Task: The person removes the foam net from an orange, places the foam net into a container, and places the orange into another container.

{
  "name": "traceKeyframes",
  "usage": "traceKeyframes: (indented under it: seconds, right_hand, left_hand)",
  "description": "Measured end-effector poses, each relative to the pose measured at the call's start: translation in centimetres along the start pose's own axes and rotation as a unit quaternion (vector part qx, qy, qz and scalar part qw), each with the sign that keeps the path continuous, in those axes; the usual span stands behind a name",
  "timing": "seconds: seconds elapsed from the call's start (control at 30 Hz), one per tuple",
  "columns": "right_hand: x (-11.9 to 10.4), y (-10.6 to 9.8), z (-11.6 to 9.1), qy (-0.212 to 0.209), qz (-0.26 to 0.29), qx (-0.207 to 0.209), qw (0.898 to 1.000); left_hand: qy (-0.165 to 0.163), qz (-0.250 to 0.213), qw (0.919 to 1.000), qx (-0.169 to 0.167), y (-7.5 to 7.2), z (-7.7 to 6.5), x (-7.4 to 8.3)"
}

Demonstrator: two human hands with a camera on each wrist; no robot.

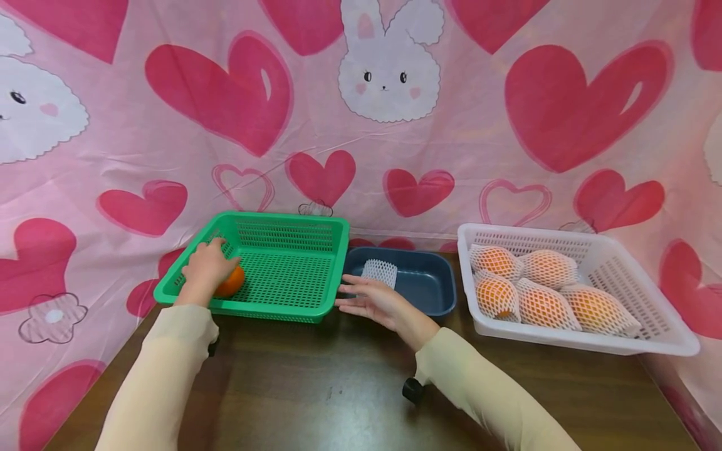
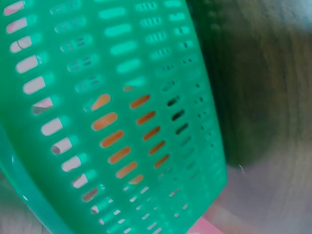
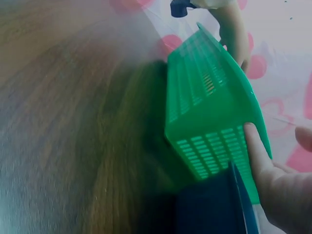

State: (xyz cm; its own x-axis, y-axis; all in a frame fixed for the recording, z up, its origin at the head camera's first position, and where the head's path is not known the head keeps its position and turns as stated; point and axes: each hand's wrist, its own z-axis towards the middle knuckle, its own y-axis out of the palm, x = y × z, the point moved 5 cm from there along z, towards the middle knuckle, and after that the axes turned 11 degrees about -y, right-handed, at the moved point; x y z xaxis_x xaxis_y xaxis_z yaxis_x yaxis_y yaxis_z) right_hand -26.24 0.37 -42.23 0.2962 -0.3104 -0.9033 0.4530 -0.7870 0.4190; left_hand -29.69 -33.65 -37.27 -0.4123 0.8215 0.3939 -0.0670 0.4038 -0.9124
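Observation:
An orange (image 1: 230,283) without a net sits in the front left corner of the green basket (image 1: 304,311). My left hand (image 1: 207,269) reaches over the basket's front rim, right beside the orange, its fingers loosely spread and partly hidden. In the left wrist view, the orange (image 2: 112,139) shows through slots in the basket wall (image 2: 63,117). My right hand (image 1: 376,302) is at the basket's right side, fingers extended. The right wrist view has a fingertip of the right hand (image 3: 287,190) against the basket's end wall (image 3: 209,146), under the rim.
A dark blue tray (image 1: 431,282) with a white foam net sleeve (image 1: 380,272) stands right of the green basket. Farther right, a white basket (image 1: 665,313) holds several oranges in foam nets (image 1: 541,304). A heart-patterned cloth (image 1: 316,113) hangs behind the wooden table (image 1: 316,388).

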Motion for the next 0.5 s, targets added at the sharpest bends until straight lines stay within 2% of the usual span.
traceKeyframes:
  seconds: [0.27,0.5]
  right_hand:
    - [-1.2,-0.2,-1.0,-0.008,-0.032,-0.085,0.996]
    - [-2.6,-1.1,-1.9,-0.037,-0.117,-0.166,0.978]
  left_hand:
    - [0.024,-0.007,0.9997,0.003,0.1,-0.5,1.8]
    - [0.061,-0.013,0.998,0.001,0.5,-1.7,4.0]
